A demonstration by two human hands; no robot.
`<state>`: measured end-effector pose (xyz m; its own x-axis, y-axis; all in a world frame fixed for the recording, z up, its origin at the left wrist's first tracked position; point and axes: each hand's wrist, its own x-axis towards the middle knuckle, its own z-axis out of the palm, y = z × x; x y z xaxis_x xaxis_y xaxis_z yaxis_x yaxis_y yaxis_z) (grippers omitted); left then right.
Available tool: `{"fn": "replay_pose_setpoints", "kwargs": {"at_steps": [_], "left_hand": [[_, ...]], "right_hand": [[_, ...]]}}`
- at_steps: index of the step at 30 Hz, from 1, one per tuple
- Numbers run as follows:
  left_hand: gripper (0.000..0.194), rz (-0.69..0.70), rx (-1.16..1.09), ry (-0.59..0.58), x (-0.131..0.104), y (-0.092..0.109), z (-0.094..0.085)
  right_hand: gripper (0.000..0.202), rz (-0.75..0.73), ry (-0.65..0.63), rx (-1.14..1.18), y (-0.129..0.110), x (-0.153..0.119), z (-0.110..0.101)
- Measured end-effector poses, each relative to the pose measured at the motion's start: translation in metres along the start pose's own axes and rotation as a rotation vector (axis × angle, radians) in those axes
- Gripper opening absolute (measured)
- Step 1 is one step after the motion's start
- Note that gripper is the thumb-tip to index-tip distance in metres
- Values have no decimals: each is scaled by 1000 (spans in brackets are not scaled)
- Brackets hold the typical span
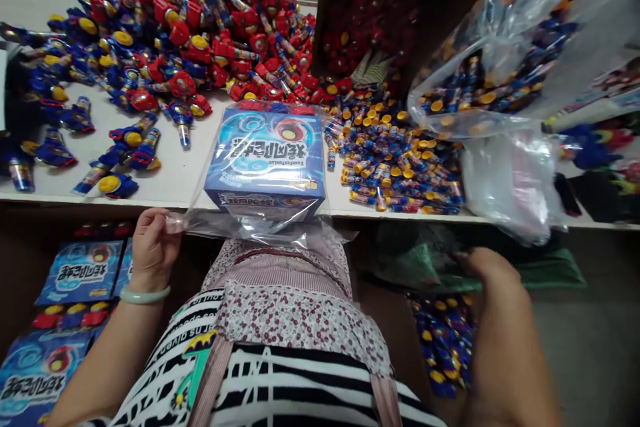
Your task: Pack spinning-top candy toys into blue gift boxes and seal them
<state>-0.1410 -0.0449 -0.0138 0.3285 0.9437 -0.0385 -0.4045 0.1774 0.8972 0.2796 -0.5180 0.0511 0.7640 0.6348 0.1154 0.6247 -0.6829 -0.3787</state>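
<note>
A blue printed box (pixel 265 160) sits at the white table's front edge inside a clear plastic bag (pixel 300 237). The bag's loose end hangs over the edge toward my body. My left hand (pixel 156 247), with a pale bangle at the wrist, pinches a corner of that bag left of the box. Below the table edge on the right, my right hand (pixel 487 267) is blurred beside a dark, see-through plastic sheet (pixel 415 257). Its fingers are mostly hidden, so whether it holds anything is unclear.
Red and blue toys (pixel 220 20) are heaped at the back left. Small yellow-capped tubes (pixel 395 160) lie right of the box, beside a large clear bag of them (pixel 480 80) and folded plastic bags (pixel 510 180). Printed boxes (pixel 83 270) stand below on the left.
</note>
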Motion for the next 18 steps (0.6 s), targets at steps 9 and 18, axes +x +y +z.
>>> {"fn": "replay_pose_setpoints", "kwargs": {"at_steps": [9, 18], "left_hand": [[28, 115, 68, -196, -2, 13, -11], [59, -593, 17, -288, -18, 16, -66]], "right_hand": [[29, -548, 46, 532, -196, -21, 82], [55, 39, -231, 911, -152, -55, 110]]}}
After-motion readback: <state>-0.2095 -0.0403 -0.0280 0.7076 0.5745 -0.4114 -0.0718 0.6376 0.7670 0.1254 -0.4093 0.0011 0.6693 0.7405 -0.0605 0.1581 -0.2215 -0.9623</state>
